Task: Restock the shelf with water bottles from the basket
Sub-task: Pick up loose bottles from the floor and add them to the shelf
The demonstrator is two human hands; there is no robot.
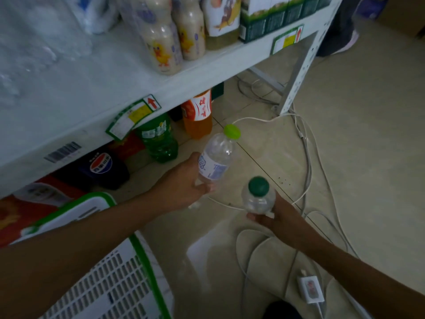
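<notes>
My left hand (184,185) grips a clear water bottle with a lime-green cap (217,155) around its lower body, held tilted over the floor below the white shelf (96,88). My right hand (276,217) holds a second clear water bottle with a dark green cap (258,195) from underneath, cap pointing toward me. The white basket with a green rim (119,272) sits at the lower left, under my left forearm. Wrapped packs of water bottles (34,42) lie blurred on the shelf's left part.
Milky duck-label bottles (165,38) and green cartons (276,17) stand on the shelf. Below it are a green bottle (158,139), an orange bottle (199,113), a Pepsi pack (103,166) and red packs. White cables (305,157) and a charger (309,288) lie on the tiled floor.
</notes>
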